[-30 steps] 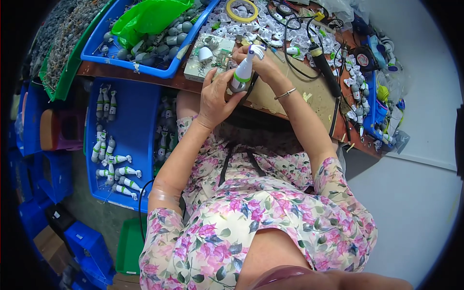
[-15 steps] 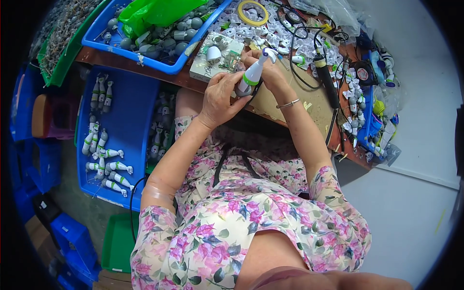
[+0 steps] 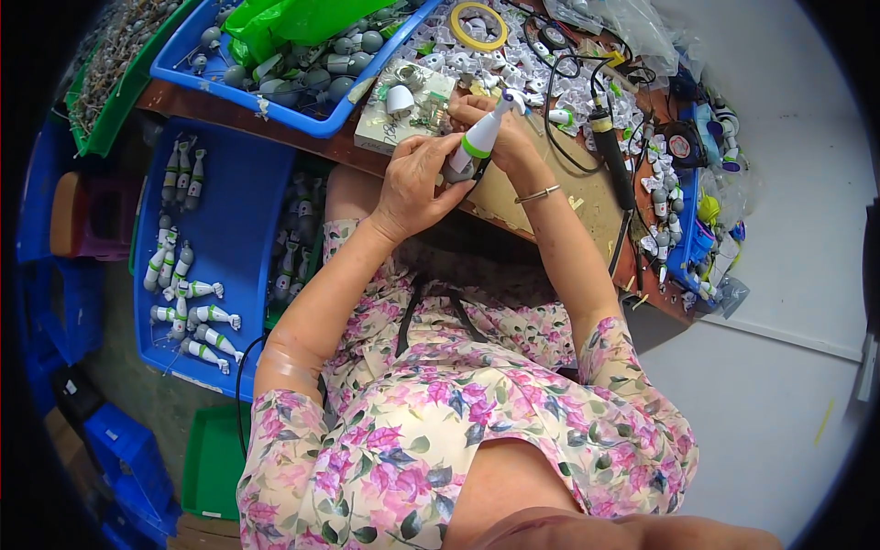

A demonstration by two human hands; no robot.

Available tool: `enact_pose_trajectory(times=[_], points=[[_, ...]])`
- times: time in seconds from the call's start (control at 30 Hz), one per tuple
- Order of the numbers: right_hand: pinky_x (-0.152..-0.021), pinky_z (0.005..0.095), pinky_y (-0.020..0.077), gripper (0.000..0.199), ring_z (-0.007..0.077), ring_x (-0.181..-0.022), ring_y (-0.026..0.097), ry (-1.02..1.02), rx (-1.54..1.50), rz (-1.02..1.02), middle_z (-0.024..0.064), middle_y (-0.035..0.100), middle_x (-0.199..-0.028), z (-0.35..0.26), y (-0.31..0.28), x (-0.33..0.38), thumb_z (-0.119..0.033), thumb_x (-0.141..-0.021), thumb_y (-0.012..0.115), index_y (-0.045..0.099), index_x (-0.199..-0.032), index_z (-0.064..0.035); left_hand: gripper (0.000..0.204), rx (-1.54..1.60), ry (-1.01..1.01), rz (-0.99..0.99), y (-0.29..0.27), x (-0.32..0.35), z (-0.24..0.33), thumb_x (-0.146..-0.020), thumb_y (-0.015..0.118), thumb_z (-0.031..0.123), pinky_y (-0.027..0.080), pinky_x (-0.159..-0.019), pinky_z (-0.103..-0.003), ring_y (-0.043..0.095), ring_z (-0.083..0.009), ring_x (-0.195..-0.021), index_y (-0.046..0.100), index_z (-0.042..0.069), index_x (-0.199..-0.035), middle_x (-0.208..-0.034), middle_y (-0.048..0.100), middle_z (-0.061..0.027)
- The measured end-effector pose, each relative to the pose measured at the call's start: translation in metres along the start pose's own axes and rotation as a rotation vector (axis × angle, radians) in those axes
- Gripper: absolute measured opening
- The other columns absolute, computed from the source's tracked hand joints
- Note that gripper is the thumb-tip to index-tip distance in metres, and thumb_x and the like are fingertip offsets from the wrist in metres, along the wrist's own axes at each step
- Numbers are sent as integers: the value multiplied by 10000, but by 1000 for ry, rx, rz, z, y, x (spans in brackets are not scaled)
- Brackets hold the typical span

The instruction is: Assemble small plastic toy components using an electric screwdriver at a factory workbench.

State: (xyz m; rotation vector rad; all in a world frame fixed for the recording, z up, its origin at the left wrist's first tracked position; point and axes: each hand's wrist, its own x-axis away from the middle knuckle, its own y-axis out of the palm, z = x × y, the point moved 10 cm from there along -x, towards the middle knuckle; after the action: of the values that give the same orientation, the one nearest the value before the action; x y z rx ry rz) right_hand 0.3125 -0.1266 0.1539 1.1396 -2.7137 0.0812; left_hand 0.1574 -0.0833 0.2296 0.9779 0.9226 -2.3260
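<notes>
Many finished white-and-green pieces [image 3: 188, 316] lie in the blue floor crate [image 3: 234, 229] on the left. Above the wooden bench [image 3: 559, 197], the left hand [image 3: 417, 183] has its fingers closed around the lower grey end of a smooth plastic wand-shaped device [image 3: 477, 142]. Its long axis runs up and to the right, the white tip toward the right hand [image 3: 500, 137], whose fingers pinch it just behind. Further right lies a black soldering iron [image 3: 612, 151] among small white parts [image 3: 568, 92].
</notes>
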Motion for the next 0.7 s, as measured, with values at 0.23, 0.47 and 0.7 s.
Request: enact_pose_trajectory(times=[0.23,0.47,0.7], points=[[-591,195,410,183,59,-655,522,41,98,-116,6,599,-777,-17,7,-9,-199,-820,678,611,-857,-33,571,1,-2,-87,5,-7,2,-702,724,172,407,-880,-388,599,-269,-931,490,37,-1204,-999,618,-121],[-629,212,459,293,101,-744,591,-209,77,117,43,628,-857,-34,-14,14,-287,-894,588,609,-991,-11,628,-58,-114,70,7,-7,-8,-694,760,272,416,-826,-387,558,-294,-874,476,37,-1203,-1017,587,-118],[-637,347,509,365,223,-767,637,-470,365,271,123,643,-863,-36,3,68,-310,-849,606,546,-1031,0,625,-160,-129,88,13,-12,-4,-657,774,276,384,-838,-398,566,-250,-859,479,41,-1155,-937,560,-85]])
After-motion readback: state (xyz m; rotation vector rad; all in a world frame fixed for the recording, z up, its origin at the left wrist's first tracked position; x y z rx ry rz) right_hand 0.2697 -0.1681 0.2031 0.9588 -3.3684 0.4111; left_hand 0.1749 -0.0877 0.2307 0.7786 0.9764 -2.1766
